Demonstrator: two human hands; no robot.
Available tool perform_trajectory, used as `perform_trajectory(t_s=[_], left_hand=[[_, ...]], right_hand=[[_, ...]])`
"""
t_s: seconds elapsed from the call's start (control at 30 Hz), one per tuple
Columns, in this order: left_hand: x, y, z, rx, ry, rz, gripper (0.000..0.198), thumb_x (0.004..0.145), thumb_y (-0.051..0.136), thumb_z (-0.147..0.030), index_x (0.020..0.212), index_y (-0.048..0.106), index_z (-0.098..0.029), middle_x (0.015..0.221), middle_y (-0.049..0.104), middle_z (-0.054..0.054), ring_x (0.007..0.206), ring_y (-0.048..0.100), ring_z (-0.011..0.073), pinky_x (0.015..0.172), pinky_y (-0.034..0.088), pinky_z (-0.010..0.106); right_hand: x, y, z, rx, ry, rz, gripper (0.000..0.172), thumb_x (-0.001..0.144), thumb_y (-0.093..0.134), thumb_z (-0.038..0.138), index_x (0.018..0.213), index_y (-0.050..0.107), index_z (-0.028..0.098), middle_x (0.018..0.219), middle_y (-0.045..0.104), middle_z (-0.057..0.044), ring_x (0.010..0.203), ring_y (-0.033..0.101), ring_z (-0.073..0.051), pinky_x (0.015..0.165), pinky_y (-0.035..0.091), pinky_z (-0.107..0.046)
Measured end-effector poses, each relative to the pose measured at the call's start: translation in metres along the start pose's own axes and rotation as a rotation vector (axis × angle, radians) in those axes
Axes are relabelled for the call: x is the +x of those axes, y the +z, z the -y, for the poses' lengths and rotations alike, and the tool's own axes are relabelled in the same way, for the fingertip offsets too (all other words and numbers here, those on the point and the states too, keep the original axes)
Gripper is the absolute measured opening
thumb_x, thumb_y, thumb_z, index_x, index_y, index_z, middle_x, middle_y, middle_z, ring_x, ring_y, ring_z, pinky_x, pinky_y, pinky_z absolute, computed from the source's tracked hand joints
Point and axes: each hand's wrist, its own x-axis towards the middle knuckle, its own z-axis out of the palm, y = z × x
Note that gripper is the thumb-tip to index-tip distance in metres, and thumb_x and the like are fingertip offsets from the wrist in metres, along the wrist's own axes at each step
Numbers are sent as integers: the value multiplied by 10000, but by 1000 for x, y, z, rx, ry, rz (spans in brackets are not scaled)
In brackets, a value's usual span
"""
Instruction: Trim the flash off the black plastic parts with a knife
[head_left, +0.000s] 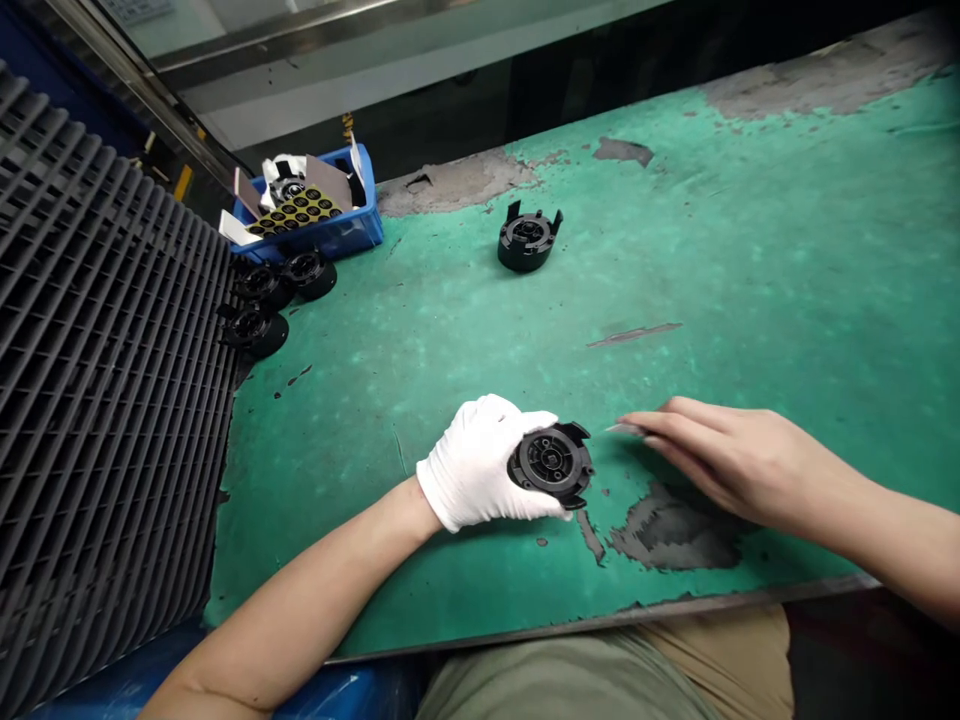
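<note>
My left hand [487,465], in a white glove, is closed around a round black plastic part [551,458]. The part has a ribbed disc face turned up and prongs on its rim; the palm and fingers hide its left side. To its right and apart from it is my bare right hand [720,450], its fingers pressed together in a pinch. A pale sliver shows at those fingertips, too small to tell whether it is a nail or a held thing. Farther back, a similar black part [527,238] stands on the green table mat [420,340], prongs upward.
Several more black round parts [259,328] sit at the left edge of the mat. Behind them stands a blue bin [337,238] holding a yellow sheet of round black stickers [296,210] and other pieces. A grey slatted panel [105,400] rises on the left. The mat has torn grey patches.
</note>
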Motion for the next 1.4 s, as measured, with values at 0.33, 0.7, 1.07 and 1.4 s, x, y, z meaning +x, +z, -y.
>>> perform_trajectory(t_s=[0.33, 0.7, 1.07, 1.4], left_hand=[[5, -5, -2, -60, 1, 56, 1128, 921, 805, -1184, 1616, 875, -297, 1214, 978, 103, 1064, 914, 391, 1143, 669, 537], [8, -6, -3, -59, -39, 90, 1054, 884, 910, -1134, 1522, 900, -295, 1238, 969, 121, 1087, 899, 398, 1122, 684, 539], [-14, 17, 6, -210, -125, 1, 1479, 726, 1152, -974, 1922, 641, -271, 1224, 954, 86, 1148, 946, 396, 1135, 811, 552], [-4, 13, 13, -24, 95, -48, 1437, 719, 1135, -1010, 1855, 678, -258, 1803, 769, 303, 1727, 742, 578, 1450, 641, 791]], right_hand=[[3, 8, 94, 348, 166, -68, 460, 1215, 563, 88, 1619, 689, 268, 1624, 912, -143, 1325, 954, -232, 1014, 768, -288], [2, -5, 95, 188, 254, -127, 340, 1236, 556, 133, 1494, 733, 265, 950, 841, 0, 661, 801, -166, 608, 606, -274], [-34, 17, 92, 223, 586, -172, 486, 1324, 642, 439, 1803, 715, 397, 1340, 973, -31, 1044, 977, -240, 836, 770, -276], [-45, 26, 129, 127, 370, -175, 421, 1330, 573, 251, 1740, 669, 258, 1322, 983, -95, 1041, 990, -251, 931, 806, -316]])
